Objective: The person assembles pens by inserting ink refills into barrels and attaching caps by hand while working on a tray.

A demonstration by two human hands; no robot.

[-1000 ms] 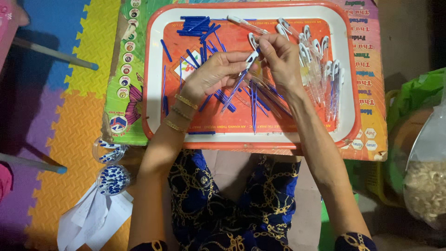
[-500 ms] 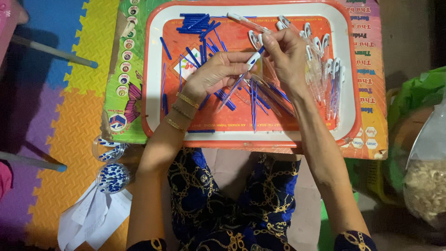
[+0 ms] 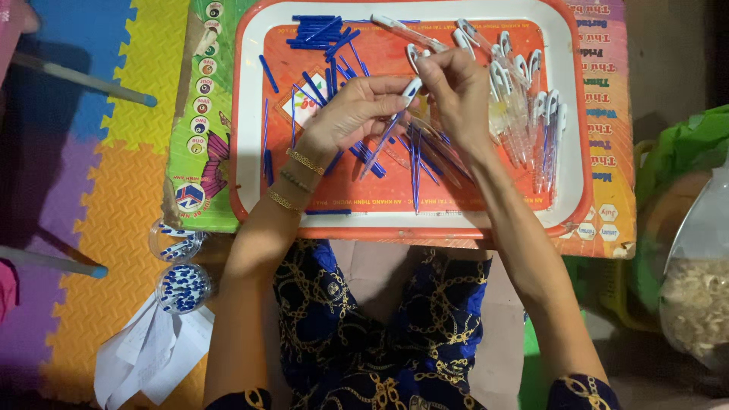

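Observation:
My left hand [image 3: 349, 114] and my right hand [image 3: 456, 87] meet over an orange tray with a white rim [image 3: 250, 114]. Together they hold one pen [image 3: 395, 125]: a clear barrel with a blue refill and a white cap end at the fingertips, pointing down-left. Loose blue refills [image 3: 319, 30] lie in a heap at the tray's top left and scattered around my left hand. Assembled clear pens with white clips [image 3: 531, 114] lie in a row at the tray's right, beside my right hand. More clear barrels [image 3: 433, 148] lie under my right wrist.
The tray rests on a colourful printed board [image 3: 197, 137] over foam puzzle mats [image 3: 99, 175]. Two small clear cups of blue parts [image 3: 181, 287] and white paper [image 3: 144, 357] lie at the lower left. A green basket [image 3: 683, 152] and a clear bag [image 3: 699, 296] stand on the right.
Both hands stay over the tray's middle. The fingers have shifted slightly on the pen's cap end; the pen keeps its down-left slant.

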